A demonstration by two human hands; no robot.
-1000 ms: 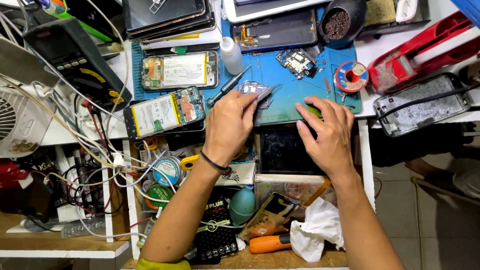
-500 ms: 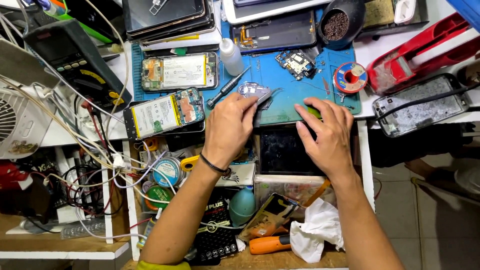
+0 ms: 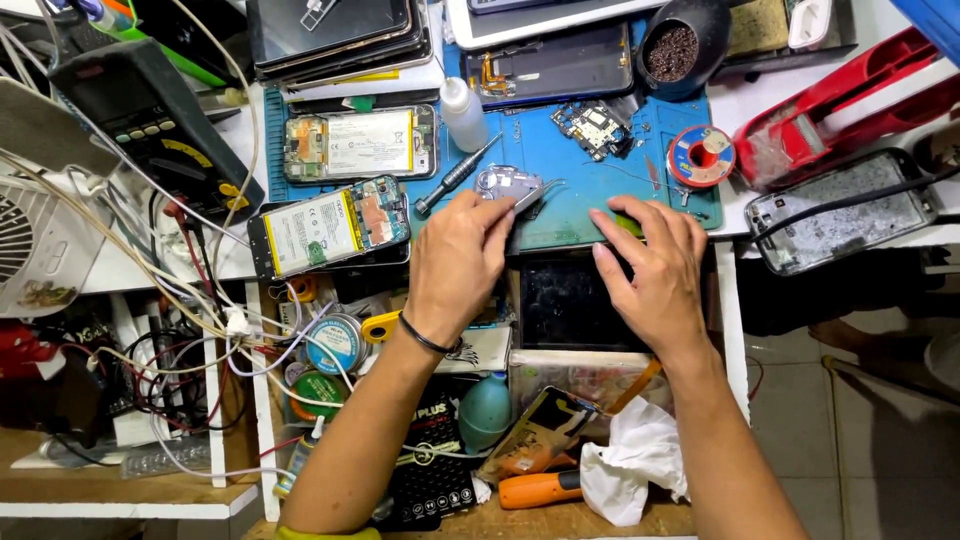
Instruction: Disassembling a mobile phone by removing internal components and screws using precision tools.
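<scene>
I am pinching a small clear plastic part (image 3: 508, 184) in my left hand (image 3: 458, 262) at the blue mat's (image 3: 590, 195) front edge, my right hand's (image 3: 655, 270) fingers spreading on a green object (image 3: 628, 224); one slip risks knocking the grey screwdriver (image 3: 455, 177).

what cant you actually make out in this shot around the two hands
- Head view: the left hand covers part of the small clear part; its grip is hidden.
- The right hand hides most of a green object.
- The circuit board is too small to read.
</scene>
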